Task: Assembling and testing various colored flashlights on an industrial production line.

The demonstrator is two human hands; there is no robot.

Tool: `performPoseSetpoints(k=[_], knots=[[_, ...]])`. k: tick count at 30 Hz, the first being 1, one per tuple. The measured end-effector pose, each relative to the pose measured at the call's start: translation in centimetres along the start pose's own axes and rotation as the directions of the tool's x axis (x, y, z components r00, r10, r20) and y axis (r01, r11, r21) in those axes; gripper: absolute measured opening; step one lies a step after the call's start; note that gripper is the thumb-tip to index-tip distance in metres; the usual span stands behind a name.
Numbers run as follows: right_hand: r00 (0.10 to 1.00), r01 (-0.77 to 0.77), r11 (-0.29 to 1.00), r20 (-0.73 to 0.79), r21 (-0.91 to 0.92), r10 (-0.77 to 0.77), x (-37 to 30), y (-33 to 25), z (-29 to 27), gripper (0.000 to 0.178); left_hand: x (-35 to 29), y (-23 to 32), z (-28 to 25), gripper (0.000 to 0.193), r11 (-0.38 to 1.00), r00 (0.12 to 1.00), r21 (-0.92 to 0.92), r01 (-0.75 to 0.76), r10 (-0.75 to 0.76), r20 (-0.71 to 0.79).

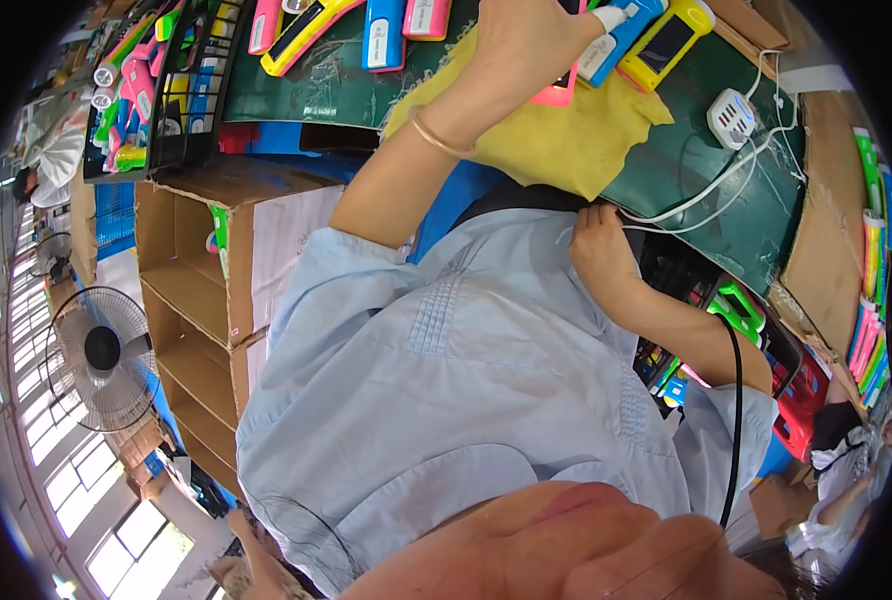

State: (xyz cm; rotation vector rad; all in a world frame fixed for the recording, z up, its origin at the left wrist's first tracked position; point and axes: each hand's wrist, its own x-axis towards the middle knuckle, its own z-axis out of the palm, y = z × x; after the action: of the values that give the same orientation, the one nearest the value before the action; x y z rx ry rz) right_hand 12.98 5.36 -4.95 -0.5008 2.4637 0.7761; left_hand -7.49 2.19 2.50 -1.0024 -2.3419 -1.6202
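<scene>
My left hand reaches over a yellow cloth on the green tabletop. A white cover wraps its thumb tip, beside a blue handheld plastic device. Under the hand shows part of a pink device; the other fingers are cut off by the upper edge, so a grip cannot be made out. A yellow device with a dark panel lies to the right. Down at the table's near edge, my right hand has its fingers curled by the cloth's corner, close to a white cable.
More devices, including a yellow one and a blue one, lie at the far left. A black basket holds several flashlights. A white charging block sits right. Cardboard shelves and a fan stand left.
</scene>
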Motion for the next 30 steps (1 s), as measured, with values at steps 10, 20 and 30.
performPoseSetpoints(k=[10,20,30], knots=[[0.890,0.139,0.783,-0.424,0.606,0.170,-2.9,3.0,0.2,0.018,-0.5,-2.0,-2.7,0.036,0.190,0.704,-0.679,0.709,-0.255,0.663],[0.497,0.435,-0.032,-0.210,0.900,0.842,-1.1,8.5,-3.6,0.018,-5.1,-1.3,-0.1,0.038,-0.034,0.631,-0.671,0.740,-0.309,0.712],[0.777,0.600,-0.230,-0.490,0.766,0.396,-2.1,11.4,-3.4,0.017,-4.0,-0.8,-0.2,0.045,0.354,0.901,-0.830,0.432,-0.121,0.417]])
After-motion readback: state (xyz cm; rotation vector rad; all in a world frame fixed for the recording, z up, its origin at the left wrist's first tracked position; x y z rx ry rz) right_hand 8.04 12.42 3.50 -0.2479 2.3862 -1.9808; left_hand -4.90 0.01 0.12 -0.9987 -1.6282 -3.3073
